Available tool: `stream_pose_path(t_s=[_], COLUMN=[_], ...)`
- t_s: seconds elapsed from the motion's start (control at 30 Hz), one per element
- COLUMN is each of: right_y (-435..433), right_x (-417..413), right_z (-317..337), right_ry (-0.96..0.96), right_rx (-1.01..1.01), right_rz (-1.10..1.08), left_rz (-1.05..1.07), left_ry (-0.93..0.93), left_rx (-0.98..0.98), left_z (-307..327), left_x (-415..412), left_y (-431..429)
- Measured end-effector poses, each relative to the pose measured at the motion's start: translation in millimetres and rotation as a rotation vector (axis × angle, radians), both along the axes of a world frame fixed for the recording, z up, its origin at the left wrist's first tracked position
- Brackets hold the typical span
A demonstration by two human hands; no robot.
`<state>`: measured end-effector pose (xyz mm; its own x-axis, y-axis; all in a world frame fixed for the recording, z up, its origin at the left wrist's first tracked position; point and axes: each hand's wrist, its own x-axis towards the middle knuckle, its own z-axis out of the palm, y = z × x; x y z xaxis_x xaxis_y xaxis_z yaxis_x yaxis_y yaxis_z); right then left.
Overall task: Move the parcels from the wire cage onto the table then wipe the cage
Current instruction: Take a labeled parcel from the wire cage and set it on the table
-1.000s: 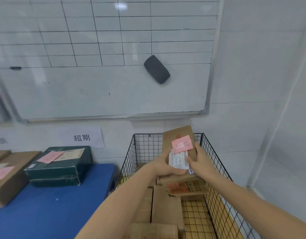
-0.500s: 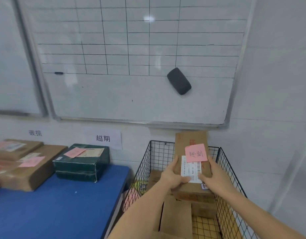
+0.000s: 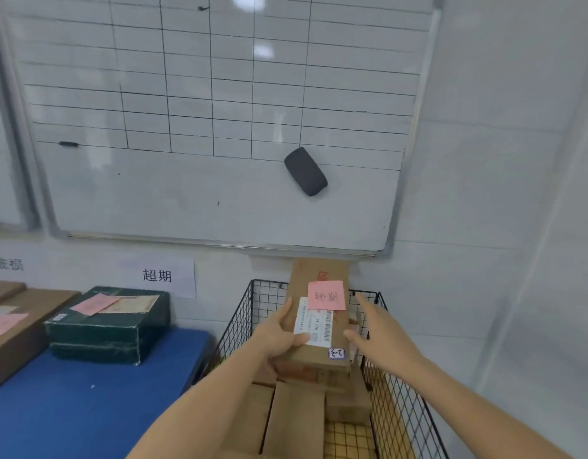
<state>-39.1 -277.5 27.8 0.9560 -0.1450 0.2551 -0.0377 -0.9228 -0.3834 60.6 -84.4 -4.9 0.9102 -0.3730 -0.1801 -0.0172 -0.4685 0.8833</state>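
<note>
Since half a second ago our right hand (image 3: 382,332) has come off the parcel (image 3: 305,357); its fingers (image 3: 365,301) are now spread straight and hold nothing, just beside the parcel's right edge and above the right wall of the wire cage (image 3: 239,326). Our left hand (image 3: 279,336) alone grips the parcel by its left edge, thumb laid on the white label (image 3: 314,326). The parcel stands on end over the cage's far half, a pink note (image 3: 326,295) stuck above the label. We cannot tell whether it touches the stacked parcels (image 3: 295,419) inside the cage below. The cage's left wall rises between parcel and tabletop (image 3: 87,409). Left of the cage, the blue tabletop carries a green box (image 3: 110,326), then brown boxes (image 3: 17,332) farther left. Above the cage hangs a whiteboard (image 3: 219,127) with a black eraser (image 3: 305,171); a paper sign (image 3: 160,276) is on the wall to the cage's left.
</note>
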Motion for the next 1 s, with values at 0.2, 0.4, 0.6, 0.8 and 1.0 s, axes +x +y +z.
stream_pose_path(t_s=[0.2, 0.4, 0.6, 0.8, 1.0], right_y=[20, 74, 173, 265, 328], right_x=[-7, -10, 6, 34, 57], right_z=[15, 28, 71, 73, 34], right_ry=[-0.059, -0.184, -0.308, -0.336, -0.098], right_rx=[-0.203, -0.186, -0.050, 0.005, -0.041], right_rz=[0.013, -0.028, -0.084, -0.015, 0.062], left_rz=[-0.046, -0.084, 0.000, 0.126, 0.089], left_ry=[0.009, 0.039, -0.024, -0.029, -0.025], left_rx=[-0.016, -0.069, -0.103, -0.109, -0.035], left_z=[16, 54, 104, 81, 45], left_x=[2, 6, 34, 64, 84], left_y=[15, 74, 175, 273, 299])
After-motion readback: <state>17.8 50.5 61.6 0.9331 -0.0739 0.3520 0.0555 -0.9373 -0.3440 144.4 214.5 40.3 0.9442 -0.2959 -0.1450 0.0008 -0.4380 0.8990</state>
